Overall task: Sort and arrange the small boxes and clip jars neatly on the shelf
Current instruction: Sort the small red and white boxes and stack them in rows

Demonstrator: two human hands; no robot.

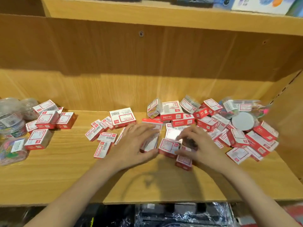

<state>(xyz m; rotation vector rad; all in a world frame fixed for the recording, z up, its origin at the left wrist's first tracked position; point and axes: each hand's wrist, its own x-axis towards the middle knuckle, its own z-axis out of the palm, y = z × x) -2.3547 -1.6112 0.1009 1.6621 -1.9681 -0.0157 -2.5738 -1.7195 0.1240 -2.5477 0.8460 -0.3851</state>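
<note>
Wrapped goods (180, 213) below the wooden shelf (65, 177); left hand (131, 145) grip grasping a box (150, 143), right hand (201, 148) grip unclear.

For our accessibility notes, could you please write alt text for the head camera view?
Two bare hands, left and right, gather small red-and-white cardboard boxes at the middle of a light wooden shelf. More boxes lie scattered, and clear plastic clip jars stand far left.

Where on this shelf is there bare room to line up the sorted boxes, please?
Bare wood runs along the shelf front edge and behind the left box cluster. A gap separates that cluster from the middle boxes. The right pile is crowded, both hands working at its edge.
</note>
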